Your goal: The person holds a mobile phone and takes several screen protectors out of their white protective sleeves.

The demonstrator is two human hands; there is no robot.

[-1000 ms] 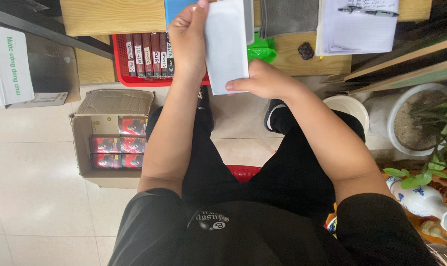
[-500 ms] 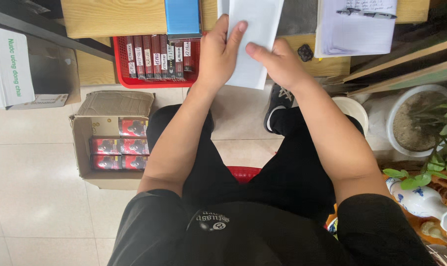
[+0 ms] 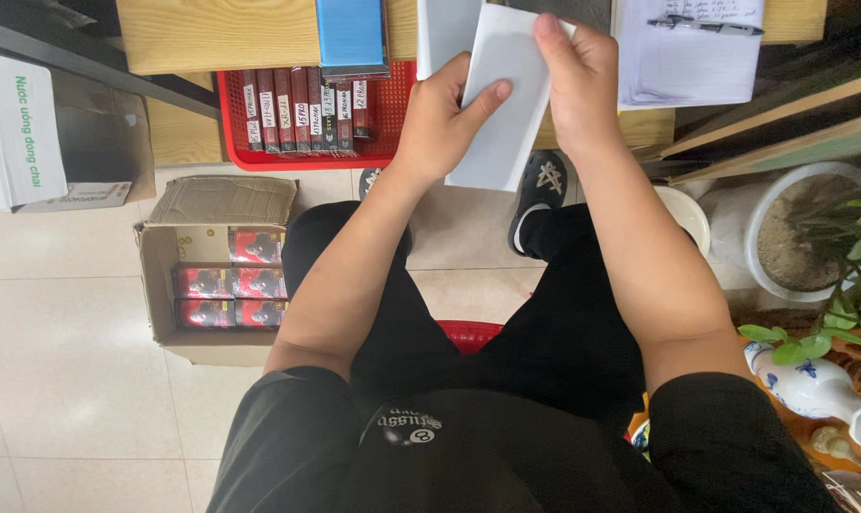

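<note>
while both hands are raised over the near edge of the wooden tabletop [image 3: 212, 38], they share one item: a plain white envelope [image 3: 501, 123], held tilted above the gap between tabletop and knees.

left hand [image 3: 444, 119]: grip closed on the envelope's left edge, thumb laid across its face, fingers behind.
right hand [image 3: 573, 81]: grip closed on the envelope's upper right part, fingers draped over its top edge.
a second white sheet [image 3: 444, 33] stands just behind the envelope, touching or nearly so; cannot tell which hand bears it.

surroundings:
- blue box [image 3: 351, 36], lying on the tabletop edge, left of the hands.
- red basket [image 3: 392, 114], under the tabletop, holding a row of dark red packs [image 3: 297, 109] stood upright.
- open cardboard carton [image 3: 155, 285], on the tiled floor at left, holding red and black boxes [image 3: 229, 283].
- white pad of paper [image 3: 687, 57] with a pen [image 3: 706, 26] on it, right of the hands.
- potted plant [image 3: 810, 237], on the floor at right.
</note>
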